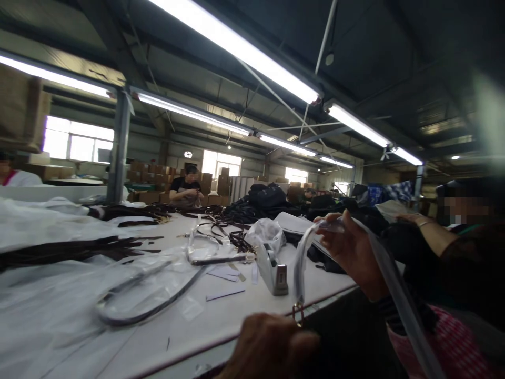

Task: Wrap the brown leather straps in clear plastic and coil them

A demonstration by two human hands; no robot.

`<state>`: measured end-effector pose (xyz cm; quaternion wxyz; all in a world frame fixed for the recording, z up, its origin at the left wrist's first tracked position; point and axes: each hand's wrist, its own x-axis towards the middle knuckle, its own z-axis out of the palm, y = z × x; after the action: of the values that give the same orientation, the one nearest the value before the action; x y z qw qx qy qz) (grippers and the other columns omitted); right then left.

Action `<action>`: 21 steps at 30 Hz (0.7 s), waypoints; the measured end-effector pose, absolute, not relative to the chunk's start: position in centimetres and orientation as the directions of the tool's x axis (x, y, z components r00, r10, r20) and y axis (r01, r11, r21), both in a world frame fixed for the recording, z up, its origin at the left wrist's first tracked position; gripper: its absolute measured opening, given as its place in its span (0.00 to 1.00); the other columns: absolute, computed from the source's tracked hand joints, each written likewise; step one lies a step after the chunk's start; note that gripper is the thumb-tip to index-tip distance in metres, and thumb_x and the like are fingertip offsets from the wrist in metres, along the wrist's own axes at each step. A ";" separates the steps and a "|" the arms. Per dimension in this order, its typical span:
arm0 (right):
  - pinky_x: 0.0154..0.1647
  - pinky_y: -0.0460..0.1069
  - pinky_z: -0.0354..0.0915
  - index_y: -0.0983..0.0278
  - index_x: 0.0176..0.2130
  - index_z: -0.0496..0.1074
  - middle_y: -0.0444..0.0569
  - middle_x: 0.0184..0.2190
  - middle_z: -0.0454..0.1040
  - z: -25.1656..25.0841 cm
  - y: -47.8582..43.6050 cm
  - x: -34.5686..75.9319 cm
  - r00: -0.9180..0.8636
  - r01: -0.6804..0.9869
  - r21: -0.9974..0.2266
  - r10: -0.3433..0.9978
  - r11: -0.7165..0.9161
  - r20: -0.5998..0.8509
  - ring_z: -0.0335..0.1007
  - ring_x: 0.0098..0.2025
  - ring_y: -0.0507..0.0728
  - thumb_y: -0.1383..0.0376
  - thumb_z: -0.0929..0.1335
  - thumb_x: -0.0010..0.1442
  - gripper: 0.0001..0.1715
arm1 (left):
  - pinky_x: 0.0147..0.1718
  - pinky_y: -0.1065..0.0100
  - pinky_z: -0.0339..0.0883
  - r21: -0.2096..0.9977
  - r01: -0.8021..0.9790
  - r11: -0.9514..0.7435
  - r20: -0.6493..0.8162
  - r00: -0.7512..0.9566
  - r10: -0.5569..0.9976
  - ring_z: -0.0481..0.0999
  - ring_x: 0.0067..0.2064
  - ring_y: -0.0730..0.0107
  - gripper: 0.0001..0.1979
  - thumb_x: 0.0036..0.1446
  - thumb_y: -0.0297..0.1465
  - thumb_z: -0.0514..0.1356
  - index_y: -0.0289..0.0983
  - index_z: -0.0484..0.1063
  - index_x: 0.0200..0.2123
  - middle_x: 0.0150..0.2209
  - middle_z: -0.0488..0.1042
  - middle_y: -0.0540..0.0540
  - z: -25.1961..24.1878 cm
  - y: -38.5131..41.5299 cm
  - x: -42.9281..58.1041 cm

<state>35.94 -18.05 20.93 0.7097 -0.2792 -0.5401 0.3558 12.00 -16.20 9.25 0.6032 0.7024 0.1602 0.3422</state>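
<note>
A long strap [300, 263] in clear plastic wrapping is gripped by my raised right hand [355, 252], fingers closed round it. One end drops from the fingers toward the table edge and ends in a gold-coloured metal clasp [298, 314]. The other length runs down past my right sleeve. Low in front, my left hand [268, 347] is curled beside the clasp; its fingertips are hidden, so what it grips does not show. On the table just beyond stands a tape dispenser [273, 271].
Wrapped straps [145, 318] curve over the white table [252, 310], with dark straps [79, 250] bundled at left. Paper slips [224, 296] lie near the dispenser. Black bags [268, 197] are piled behind. One person [187, 187] works across the table; another's arm [434, 234] is close on the right.
</note>
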 end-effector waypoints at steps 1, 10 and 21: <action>0.30 0.42 0.73 0.58 0.35 0.81 0.48 0.40 0.81 20.3 -17.9 35.1 0.141 -0.246 -0.785 0.822 0.569 0.552 0.79 0.39 0.55 0.47 0.75 0.60 0.18 | 0.40 0.58 0.66 0.933 -0.159 -0.324 0.354 0.583 0.732 0.73 0.42 0.51 0.18 0.52 0.52 0.66 0.45 0.76 0.26 0.28 0.72 0.43 9.5 -15.0 10.7; 0.26 0.51 0.73 0.54 0.33 0.80 0.52 0.40 0.79 14.0 -13.6 28.1 -0.057 -0.304 -0.863 0.896 0.404 0.440 0.77 0.37 0.61 0.46 0.68 0.65 0.19 | 0.20 0.69 0.60 0.957 -0.272 0.102 0.138 0.734 0.665 0.66 0.19 0.70 0.31 0.59 0.58 0.56 0.33 0.76 0.36 0.20 0.71 0.46 5.9 -13.1 6.7; 0.16 0.42 0.59 0.68 0.45 0.76 0.55 0.32 0.80 10.0 -12.8 26.1 -0.525 0.009 -0.999 0.851 -0.033 -0.033 0.66 0.18 0.48 0.51 0.72 0.62 0.23 | 0.19 0.71 0.36 0.976 0.077 -0.205 0.122 0.585 0.802 0.44 0.19 0.80 0.20 0.62 0.44 0.62 0.33 0.73 0.28 0.18 0.50 0.58 12.4 -10.1 -7.3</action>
<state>26.09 -12.78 9.98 0.3360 -0.3533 -0.6087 0.6260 -7.33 -10.07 12.44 0.5475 0.7020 0.3130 0.3309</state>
